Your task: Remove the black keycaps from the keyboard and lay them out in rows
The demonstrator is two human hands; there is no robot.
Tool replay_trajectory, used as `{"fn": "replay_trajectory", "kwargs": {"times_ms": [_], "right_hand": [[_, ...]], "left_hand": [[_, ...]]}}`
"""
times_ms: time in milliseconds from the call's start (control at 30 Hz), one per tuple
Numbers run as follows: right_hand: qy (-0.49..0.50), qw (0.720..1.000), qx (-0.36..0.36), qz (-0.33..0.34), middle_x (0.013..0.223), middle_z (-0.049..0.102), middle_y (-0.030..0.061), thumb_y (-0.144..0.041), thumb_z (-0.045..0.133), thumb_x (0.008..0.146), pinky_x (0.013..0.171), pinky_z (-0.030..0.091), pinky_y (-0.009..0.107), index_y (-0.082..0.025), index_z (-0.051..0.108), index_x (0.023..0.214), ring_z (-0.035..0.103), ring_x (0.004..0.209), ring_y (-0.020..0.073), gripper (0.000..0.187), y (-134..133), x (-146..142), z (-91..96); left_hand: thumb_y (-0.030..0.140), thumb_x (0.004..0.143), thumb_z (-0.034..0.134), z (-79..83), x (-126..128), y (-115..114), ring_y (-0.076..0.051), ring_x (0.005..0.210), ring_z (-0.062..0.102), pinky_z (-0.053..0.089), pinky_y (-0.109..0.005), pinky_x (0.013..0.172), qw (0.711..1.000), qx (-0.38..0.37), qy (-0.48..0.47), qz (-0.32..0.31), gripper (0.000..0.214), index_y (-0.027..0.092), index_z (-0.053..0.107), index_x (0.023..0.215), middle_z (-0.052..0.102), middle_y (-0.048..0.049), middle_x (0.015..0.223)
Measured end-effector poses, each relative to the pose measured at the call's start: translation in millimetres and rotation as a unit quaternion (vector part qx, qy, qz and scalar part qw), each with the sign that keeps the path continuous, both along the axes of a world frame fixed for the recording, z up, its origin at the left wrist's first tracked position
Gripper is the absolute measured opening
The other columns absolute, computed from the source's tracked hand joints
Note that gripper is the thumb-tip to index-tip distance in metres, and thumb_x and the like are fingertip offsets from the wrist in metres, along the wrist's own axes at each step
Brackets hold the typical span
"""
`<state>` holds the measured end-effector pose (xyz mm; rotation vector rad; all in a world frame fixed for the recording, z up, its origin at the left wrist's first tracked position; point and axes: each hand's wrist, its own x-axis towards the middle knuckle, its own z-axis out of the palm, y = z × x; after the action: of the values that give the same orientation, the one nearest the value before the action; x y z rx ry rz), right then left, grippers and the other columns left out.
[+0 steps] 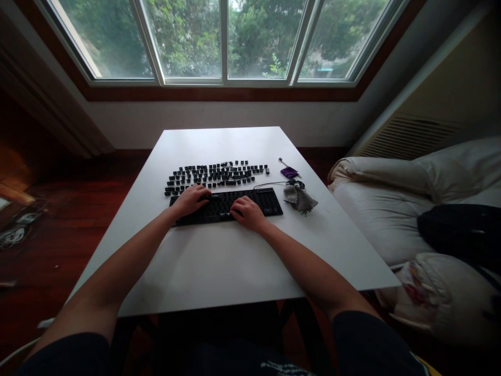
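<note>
A black keyboard (pixel 270 202) lies across the white table, its cable running from the rear edge. Over its left part is my left hand (pixel 190 200), fingers bent, with the thumb and forefinger close around something dark and too small to name. My right hand (pixel 249 212) rests at the middle of the keyboard with its fingers curled in and tips drawn together low on the keys; what they hold, if anything, is hidden. Behind the keyboard, many loose black keycaps (pixel 199 172) stand in rough rows, the nearest ones close to my left hand.
Right of the keyboard lies a crumpled grey cloth (pixel 300 200), beside the coiled cable (pixel 296 183). A purple cloth or pouch (pixel 289 172) and a small brush-like stick (pixel 282 161) lie farther back. A pale sofa (pixel 364 209) stands right of the white table (pixel 219 271); a window is ahead.
</note>
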<state>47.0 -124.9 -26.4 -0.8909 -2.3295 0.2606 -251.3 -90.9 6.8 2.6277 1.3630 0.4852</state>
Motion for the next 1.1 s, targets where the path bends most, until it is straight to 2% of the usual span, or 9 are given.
{"fn": "replay_trajectory", "kwargs": {"times_ms": [133,233,433,567,1100], "right_hand": [[-0.001,1.000,-0.003,0.002,0.100,0.069,0.0069,-0.025,0.065,0.094,0.092,0.051,0.039,-0.025,0.073,0.093,0.057,0.101,0.0236,0.008,-0.1,0.4,-0.5],[-0.001,1.000,-0.004,0.003,0.101,0.069,0.0066,-0.026,0.065,0.095,0.093,0.050,0.039,-0.025,0.073,0.092,0.056,0.101,0.0232,0.009,0.2,0.6,-1.6],[-0.001,1.000,-0.010,0.000,0.102,0.069,0.0072,-0.026,0.064,0.095,0.094,0.050,0.039,-0.024,0.073,0.094,0.056,0.103,0.0236,0.009,1.2,-0.4,-4.4],[-0.005,1.000,-0.007,0.002,0.102,0.069,0.0075,-0.025,0.064,0.095,0.094,0.050,0.039,-0.023,0.073,0.094,0.056,0.103,0.0237,0.009,1.3,-0.7,-4.6],[-0.005,1.000,0.005,0.004,0.102,0.069,0.0074,-0.026,0.063,0.096,0.092,0.050,0.038,-0.022,0.072,0.093,0.056,0.103,0.0236,0.010,0.6,-0.3,-3.2]], "left_hand": [[0.032,0.092,0.057,3.8,-1.7,-3.4,-0.026,0.103,0.062,0.047,-0.041,0.096,0.999,0.004,-0.018,0.028,0.031,0.026,0.072,0.119,0.069,-0.0077,0.109],[0.035,0.094,0.058,8.1,-3.0,-13.7,-0.026,0.103,0.063,0.047,-0.040,0.095,0.999,0.010,-0.029,0.021,0.033,0.027,0.071,0.123,0.070,-0.0075,0.111],[0.044,0.094,0.059,12.2,-11.7,-39.3,-0.018,0.084,0.067,0.050,-0.028,0.079,0.990,-0.124,-0.061,-0.033,0.032,0.027,0.076,0.116,0.074,-0.0036,0.107],[0.045,0.092,0.062,11.2,-16.5,-44.4,-0.018,0.085,0.067,0.050,-0.027,0.081,0.984,-0.164,-0.055,-0.043,0.033,0.026,0.077,0.116,0.074,-0.0032,0.106],[0.033,0.094,0.059,9.7,-6.3,-57.6,-0.021,0.096,0.066,0.049,-0.029,0.083,0.994,-0.090,-0.019,-0.063,0.023,0.024,0.073,0.110,0.070,-0.0053,0.105]]}}
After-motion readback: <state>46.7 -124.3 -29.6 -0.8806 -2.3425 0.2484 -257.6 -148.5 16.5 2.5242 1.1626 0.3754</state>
